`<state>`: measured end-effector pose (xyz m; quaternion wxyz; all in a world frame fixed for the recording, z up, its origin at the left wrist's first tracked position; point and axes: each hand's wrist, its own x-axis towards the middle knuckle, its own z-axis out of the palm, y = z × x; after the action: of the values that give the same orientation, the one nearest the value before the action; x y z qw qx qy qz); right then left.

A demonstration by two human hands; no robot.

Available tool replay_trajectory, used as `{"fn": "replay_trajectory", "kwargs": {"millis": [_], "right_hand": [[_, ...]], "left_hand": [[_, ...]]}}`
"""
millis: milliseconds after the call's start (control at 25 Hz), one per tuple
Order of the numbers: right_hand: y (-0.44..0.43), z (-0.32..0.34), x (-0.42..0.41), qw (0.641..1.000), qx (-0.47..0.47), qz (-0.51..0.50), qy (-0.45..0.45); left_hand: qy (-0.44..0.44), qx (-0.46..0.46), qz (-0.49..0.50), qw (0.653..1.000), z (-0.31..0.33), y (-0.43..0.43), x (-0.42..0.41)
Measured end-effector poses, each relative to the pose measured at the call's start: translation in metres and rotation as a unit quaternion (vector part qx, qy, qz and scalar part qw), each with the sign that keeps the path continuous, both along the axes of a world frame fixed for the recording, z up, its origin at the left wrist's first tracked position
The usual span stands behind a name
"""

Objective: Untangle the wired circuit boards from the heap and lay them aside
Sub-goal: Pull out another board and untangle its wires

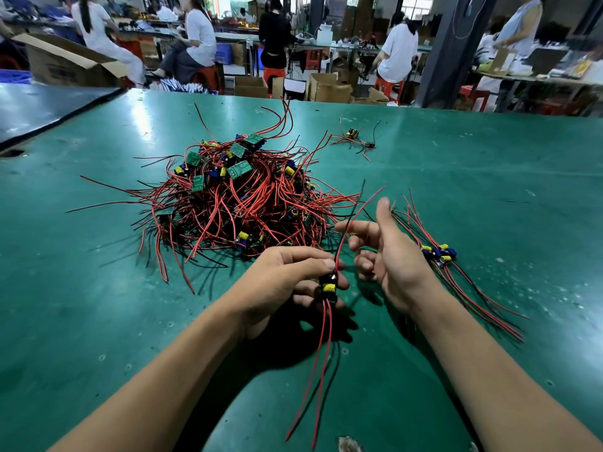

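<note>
left hand (287,278) pinches one wired circuit board (328,285) above the green table (98,305), just in front of the heap (235,197); its leads run lengthwise, away from and toward the person. right hand (388,252) relaxed, fingers spread, holding nothing, beside a separate bundle of boards (439,252). print on cardboard box (62,65) too blurred to read.

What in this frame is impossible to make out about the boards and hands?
Head view: the small wired circuit board with a yellow capacitor is mostly covered by fingers of the left hand.
The sorted bundle of wired boards is partly behind the right hand; count unclear.
The red-and-black wire heap buries its lower boards.
The far small wire cluster: too small for detail.
</note>
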<state>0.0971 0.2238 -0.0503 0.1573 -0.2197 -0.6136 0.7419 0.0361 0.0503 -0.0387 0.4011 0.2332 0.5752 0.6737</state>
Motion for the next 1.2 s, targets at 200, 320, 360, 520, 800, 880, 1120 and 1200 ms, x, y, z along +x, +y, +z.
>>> {"fn": "replay_trajectory", "kwargs": {"millis": [200,320,360,520,800,880,1120,1200], "right_hand": [[-0.010,-0.007,0.008,0.932,0.360,0.025,0.031],[-0.029,-0.007,0.013,0.906,0.405,0.088,0.091],[-0.034,-0.005,0.014,0.904,0.406,0.077,0.111],[-0.042,0.000,0.016,0.922,0.358,0.023,0.146],[-0.029,0.023,0.018,0.966,-0.184,0.124,0.131],[-0.024,0.026,0.023,0.956,-0.213,0.173,0.107],[-0.026,0.017,0.021,0.976,-0.071,0.203,-0.026],[-0.028,0.012,0.019,0.978,-0.027,0.205,-0.037]], "left_hand": [[0.012,0.108,0.020,0.994,0.006,-0.002,-0.004],[0.029,0.139,0.094,0.985,0.009,-0.001,-0.006],[0.032,0.139,0.120,0.982,0.010,-0.001,-0.007],[0.020,0.133,0.170,0.976,0.010,-0.002,-0.009],[-0.188,0.172,0.018,0.967,0.008,-0.006,-0.010],[-0.205,0.146,-0.004,0.968,0.006,-0.006,-0.010],[-0.117,0.065,-0.031,0.991,0.002,-0.001,-0.004],[-0.108,0.061,-0.002,0.992,-0.001,0.001,-0.002]]}}
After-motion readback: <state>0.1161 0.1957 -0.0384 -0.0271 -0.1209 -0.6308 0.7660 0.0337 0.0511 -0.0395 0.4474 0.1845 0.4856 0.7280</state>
